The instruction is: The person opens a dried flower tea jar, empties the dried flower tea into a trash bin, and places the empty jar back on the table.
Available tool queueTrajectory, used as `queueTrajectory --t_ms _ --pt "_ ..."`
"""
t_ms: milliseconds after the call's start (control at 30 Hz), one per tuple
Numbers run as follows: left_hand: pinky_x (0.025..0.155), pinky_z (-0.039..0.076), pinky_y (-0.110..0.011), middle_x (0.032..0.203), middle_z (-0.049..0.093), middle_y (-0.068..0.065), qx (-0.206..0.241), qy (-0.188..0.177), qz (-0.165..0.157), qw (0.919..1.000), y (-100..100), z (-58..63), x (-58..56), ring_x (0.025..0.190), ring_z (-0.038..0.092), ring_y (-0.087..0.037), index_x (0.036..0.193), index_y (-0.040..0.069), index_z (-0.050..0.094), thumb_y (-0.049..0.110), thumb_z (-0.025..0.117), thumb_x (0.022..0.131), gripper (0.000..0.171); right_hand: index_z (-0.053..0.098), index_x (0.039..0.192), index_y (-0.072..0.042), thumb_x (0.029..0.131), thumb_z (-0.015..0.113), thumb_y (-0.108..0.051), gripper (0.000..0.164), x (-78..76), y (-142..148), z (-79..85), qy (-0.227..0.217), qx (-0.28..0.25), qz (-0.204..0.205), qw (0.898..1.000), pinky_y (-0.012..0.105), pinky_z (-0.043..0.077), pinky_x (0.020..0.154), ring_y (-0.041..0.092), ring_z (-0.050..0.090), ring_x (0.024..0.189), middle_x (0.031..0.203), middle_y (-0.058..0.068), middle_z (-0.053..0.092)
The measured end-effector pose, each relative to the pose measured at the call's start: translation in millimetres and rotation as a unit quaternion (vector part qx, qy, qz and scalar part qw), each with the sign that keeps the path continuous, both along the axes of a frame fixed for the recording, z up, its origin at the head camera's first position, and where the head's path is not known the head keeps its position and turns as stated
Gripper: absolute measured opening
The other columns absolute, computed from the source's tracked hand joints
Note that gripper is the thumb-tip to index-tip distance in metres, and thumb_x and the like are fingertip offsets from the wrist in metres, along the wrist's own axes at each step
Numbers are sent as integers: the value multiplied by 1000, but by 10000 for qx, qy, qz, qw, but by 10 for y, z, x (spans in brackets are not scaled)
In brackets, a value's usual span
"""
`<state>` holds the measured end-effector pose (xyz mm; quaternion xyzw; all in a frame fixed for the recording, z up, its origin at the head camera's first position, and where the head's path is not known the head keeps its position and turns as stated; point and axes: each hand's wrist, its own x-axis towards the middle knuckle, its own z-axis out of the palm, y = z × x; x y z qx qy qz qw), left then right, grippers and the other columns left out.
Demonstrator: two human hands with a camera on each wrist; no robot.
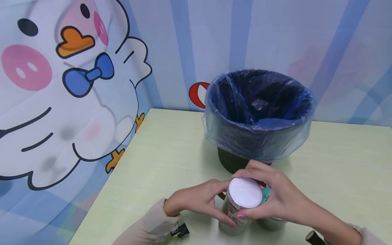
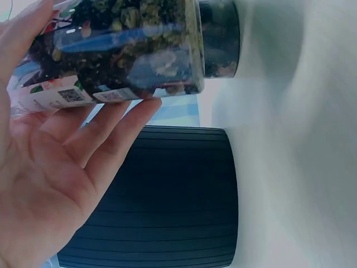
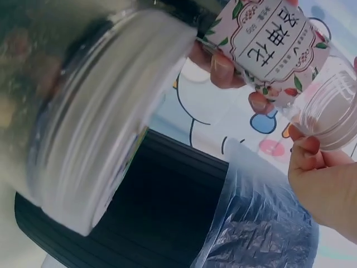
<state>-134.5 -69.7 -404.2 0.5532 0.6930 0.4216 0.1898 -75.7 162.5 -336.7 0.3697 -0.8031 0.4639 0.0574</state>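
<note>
My left hand (image 1: 199, 200) grips the body of a clear plastic jar (image 2: 128, 50) with dark dried flowers inside. A pink and white label (image 3: 273, 50) with Chinese characters wraps it. Over the top, my right hand (image 1: 275, 197) pinches the rim of the jar's round white lid (image 1: 245, 192). In the right wrist view the fingers sit around that lid's edge. The jar looks upright and slightly raised above the table in the left wrist view. Just right of it, partly hidden by my right hand, stands a second jar (image 1: 272, 223); its white lid (image 3: 120, 123) fills the right wrist view's left side.
Behind my hands a dark ribbed bin (image 1: 231, 161), lined with a blue plastic bag (image 1: 260, 136), stands on the pale table (image 1: 171, 146). A printed cartoon backdrop (image 1: 92, 129) runs along the left and back edges.
</note>
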Motion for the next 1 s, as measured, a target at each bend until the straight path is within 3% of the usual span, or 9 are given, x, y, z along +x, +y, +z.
queueTrajectory --t_ms 133,333,600,667,800,1000 --pt "88 52 -23 125 62 -5 25 -52 12 10000 27 4 -23 112 56 1 135 9 47 11 88 75 73 68 118 -24 67 94 -34 57 -4 -1 7 170 32 -122 9998 25 51 68 7 56 90 101 -14 58" --pt "92 49 -21 126 61 -2 15 223 304 9993 54 17 -14 113 55 0 138 9 44 16 88 75 76 69 117 -20 63 97 -30 62 36 -12 -3 586 -98 -497 9970 20 49 68 7 56 86 101 -11 58" --pt "83 50 -17 122 64 3 533 942 767 9912 128 -23 9 104 56 3 138 12 45 25 96 65 90 71 113 -18 58 98 -33 63 44 -33 3 874 -32 -1116 9899 17 45 59 6 50 75 93 -12 54" --pt "83 50 -15 121 65 1 574 1151 855 9880 135 -35 4 104 55 5 137 11 47 25 96 65 88 71 113 -18 58 98 -33 63 44 -39 6 875 -47 -1118 9899 17 45 59 7 50 74 93 -12 54" --pt "79 51 -14 118 67 0 603 1239 923 9862 126 -54 -2 104 55 7 133 10 51 24 96 64 83 71 114 -18 59 98 -31 63 40 -40 -6 836 -84 -1005 9914 17 46 60 7 51 76 94 -11 55" --pt "74 52 -15 111 68 4 489 1093 849 9892 94 -61 -11 94 55 8 125 12 56 23 94 66 71 68 119 -17 62 97 -26 65 42 -27 -30 705 -102 -728 9948 20 49 64 8 54 82 98 -10 55"
